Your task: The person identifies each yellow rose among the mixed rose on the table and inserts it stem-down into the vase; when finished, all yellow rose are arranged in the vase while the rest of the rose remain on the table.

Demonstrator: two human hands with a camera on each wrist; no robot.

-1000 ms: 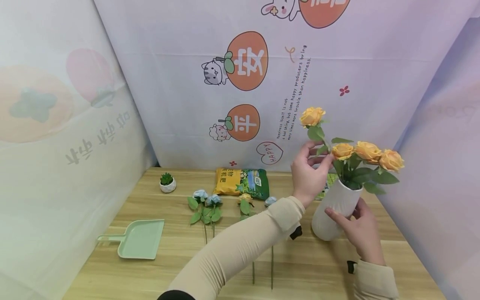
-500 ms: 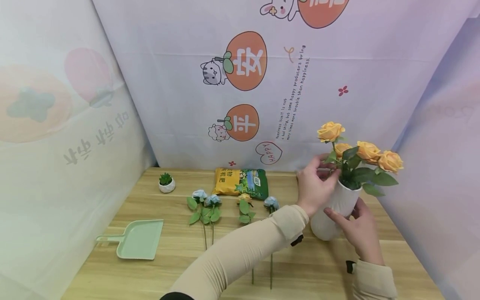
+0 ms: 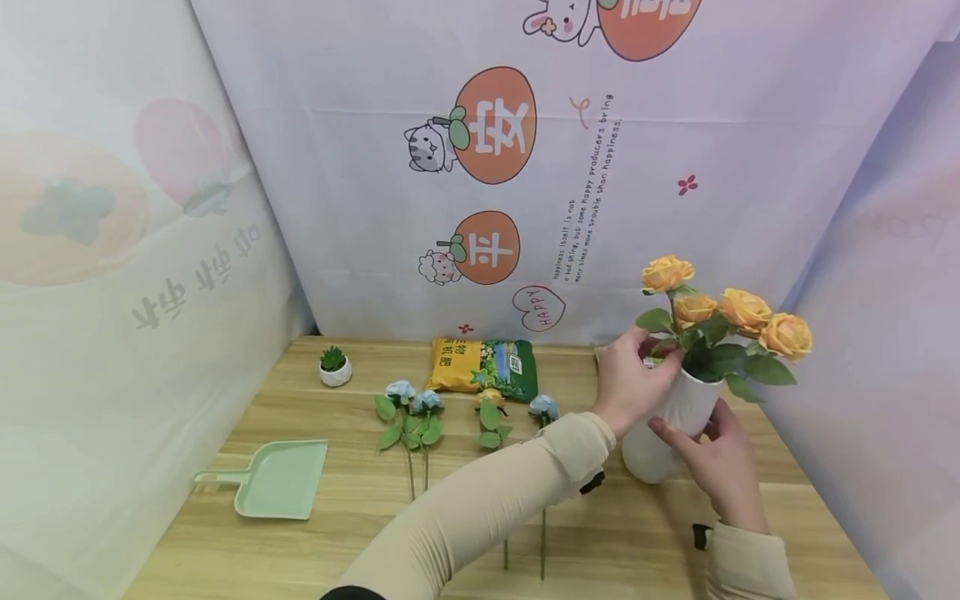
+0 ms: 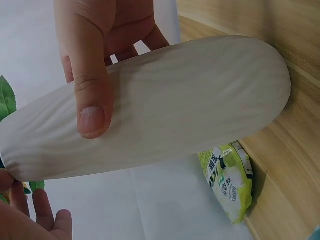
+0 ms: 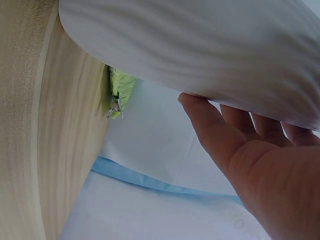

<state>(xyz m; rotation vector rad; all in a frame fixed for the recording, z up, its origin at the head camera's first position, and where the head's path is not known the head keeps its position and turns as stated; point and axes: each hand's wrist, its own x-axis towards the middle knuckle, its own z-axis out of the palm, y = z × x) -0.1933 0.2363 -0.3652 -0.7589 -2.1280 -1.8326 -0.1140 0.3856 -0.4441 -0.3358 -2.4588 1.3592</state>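
My left hand (image 3: 637,375) pinches the stem of a yellow rose (image 3: 667,273) at the left side of the vase mouth. Where that stem ends is hidden. Three more yellow roses (image 3: 745,310) with green leaves stand in the white vase (image 3: 686,408), which leans to the right. With my right hand (image 3: 720,458) I grip the vase body, thumb in front and fingers behind. The left wrist view shows the right thumb (image 4: 92,110) across the ribbed vase, my left fingers (image 4: 45,207) at its rim. In the right wrist view my right hand (image 5: 260,155) touches the vase side.
Two blue roses (image 3: 412,396), a yellow rose (image 3: 491,398) and another blue rose (image 3: 543,407) lie on the wooden table (image 3: 600,558). Around them are a yellow-green bag (image 3: 483,367), a potted succulent (image 3: 335,367) and a green dustpan (image 3: 281,479). A lime-green bag (image 4: 227,180) stands behind the vase.
My left hand has moved right and down, bringing the yellow rose lower and nearer the others. My right hand has stayed on the vase, which has hardly moved.
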